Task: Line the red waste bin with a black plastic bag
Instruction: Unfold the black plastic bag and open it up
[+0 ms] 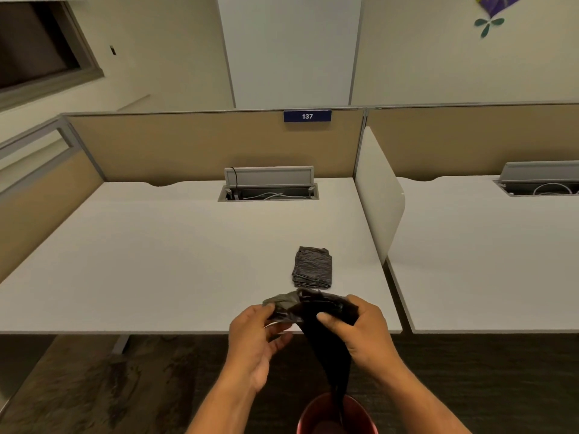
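the left hand [253, 333] and right hand [354, 324] each pinch the top of the crumpled black plastic bag [329, 346]; it hangs straight down, tail dipping into the round red waste bin [308, 415] directly below, nearer than the white bench [156, 261].

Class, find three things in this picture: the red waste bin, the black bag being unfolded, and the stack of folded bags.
red waste bin [305, 416], head view, left rim.
black bag [332, 349], head view, hanging middle.
stack of folded bags [313, 267], head view, top face.
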